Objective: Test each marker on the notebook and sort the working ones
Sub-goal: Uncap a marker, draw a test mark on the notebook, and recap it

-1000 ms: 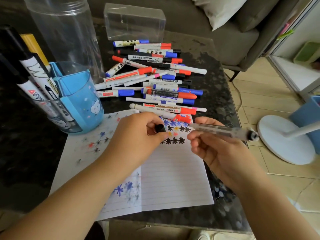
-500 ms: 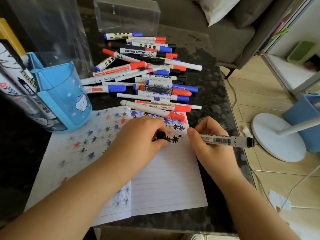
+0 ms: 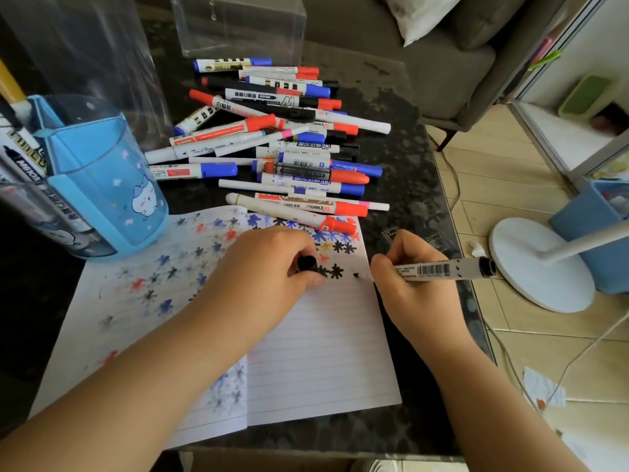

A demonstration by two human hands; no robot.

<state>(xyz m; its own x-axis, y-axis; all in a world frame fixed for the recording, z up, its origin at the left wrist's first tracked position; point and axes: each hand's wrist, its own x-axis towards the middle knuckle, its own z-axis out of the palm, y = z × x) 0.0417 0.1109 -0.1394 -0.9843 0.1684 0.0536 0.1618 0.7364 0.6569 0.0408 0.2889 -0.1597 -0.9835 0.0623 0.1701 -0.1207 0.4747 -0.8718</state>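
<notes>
Fingers of the right hand (image 3: 413, 291) pinch a white marker (image 3: 439, 269), tip touching the notebook (image 3: 323, 352), while the left hand (image 3: 265, 270) grips its black cap (image 3: 307, 263).

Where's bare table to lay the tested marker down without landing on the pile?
Bare dark tabletop lies right of the marker pile, up to the table's right edge. The lined page below both hands is also free. Crowded: the pile itself, and the left side with the blue pen holder.

Matt lined paper notebook (image 3: 323, 352)
</notes>
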